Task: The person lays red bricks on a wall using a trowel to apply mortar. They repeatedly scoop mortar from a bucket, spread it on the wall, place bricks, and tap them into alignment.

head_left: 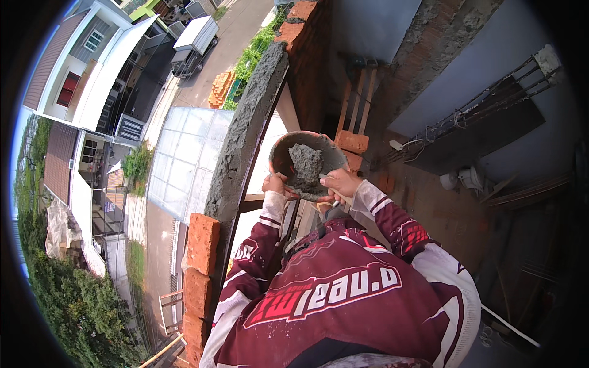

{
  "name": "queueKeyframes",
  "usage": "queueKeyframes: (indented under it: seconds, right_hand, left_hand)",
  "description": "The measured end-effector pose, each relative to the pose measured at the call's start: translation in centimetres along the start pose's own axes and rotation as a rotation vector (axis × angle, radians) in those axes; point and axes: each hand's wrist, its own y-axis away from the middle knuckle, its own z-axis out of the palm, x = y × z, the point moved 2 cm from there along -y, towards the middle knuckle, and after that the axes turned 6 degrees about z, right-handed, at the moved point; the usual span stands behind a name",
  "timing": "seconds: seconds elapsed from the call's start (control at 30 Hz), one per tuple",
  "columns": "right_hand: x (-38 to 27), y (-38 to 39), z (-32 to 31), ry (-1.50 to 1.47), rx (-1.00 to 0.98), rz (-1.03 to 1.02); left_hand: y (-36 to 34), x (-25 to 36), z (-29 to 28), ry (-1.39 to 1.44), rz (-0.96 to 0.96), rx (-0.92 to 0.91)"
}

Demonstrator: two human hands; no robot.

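Observation:
Between my two hands is a round bucket (279,156) with a reddish rim, its inside coated with grey. A lump of wet grey mortar (307,161) sits inside it. My left hand (275,183) is closed on the bucket's near left rim. On the near right rim, my right hand (342,185) is closed too, with the thumb over the edge. A small tan piece shows below the right hand, too little of it to name. Just left of the bucket runs a wall top covered with a thick grey mortar layer (242,132).
Orange bricks (197,288) line the wall's near end, and more bricks (296,18) its far end. Two loose bricks (353,142) lie beyond the bucket by wooden rails (359,98). Left of the wall is a drop to a translucent roof (190,159) and a street (236,30).

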Motion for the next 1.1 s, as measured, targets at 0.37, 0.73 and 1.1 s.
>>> queueKeyframes:
  seconds: [0.37, 0.73, 1.1]
  right_hand:
    - [-18.6, -14.5, -12.7, -0.135, 0.206, -0.283]
    - [-25.8, -35.0, -19.0, -1.545, -0.518, -0.515]
    - [-6.8, -5.7, -11.7, -0.447, -0.382, -0.031]
  left_hand:
    - [2.5, -5.7, -3.9, -0.039, -0.123, 0.152]
    - [2.2, -11.8, -6.9, -0.197, 0.102, 0.101]
    - [1.5, -2.5, 0.6, -0.226, 0.086, 0.064]
